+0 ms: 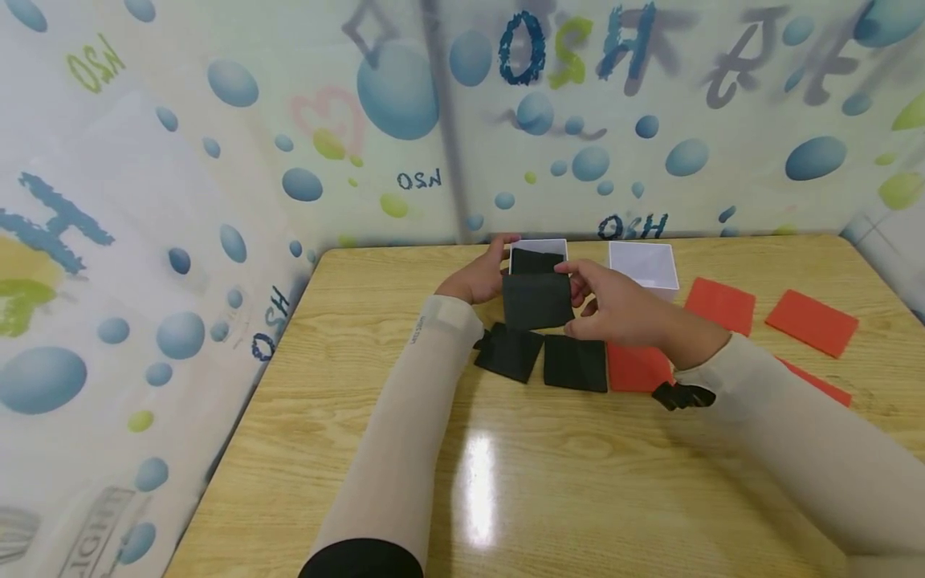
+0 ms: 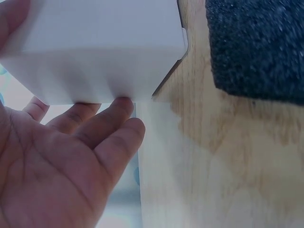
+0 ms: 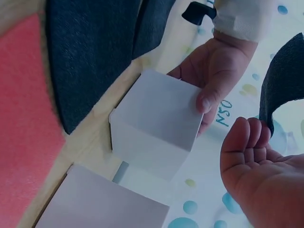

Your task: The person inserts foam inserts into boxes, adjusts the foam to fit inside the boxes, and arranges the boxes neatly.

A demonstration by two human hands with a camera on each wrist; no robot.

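Note:
My left hand (image 1: 473, 273) grips a white open box (image 1: 538, 244) at the table's back, with thumb and fingers on its wall. Its fingers lie against the box side in the left wrist view. A black square shows inside this box. Between the fingertips of my right hand (image 1: 614, 301) is a black felt-like square (image 1: 537, 303), held in front of the box. In the right wrist view that square (image 3: 282, 71) is bent, and the right hand (image 3: 261, 175) pinches its edge. Two more black squares (image 1: 510, 353) (image 1: 576, 364) lie on the table nearer me.
A second white box (image 1: 643, 265) stands to the right. Several red squares (image 1: 720, 305) lie on the right side of the wooden table (image 1: 347, 425), one partly under my right forearm. A patterned wall covering (image 1: 470, 177) stands directly behind the table.

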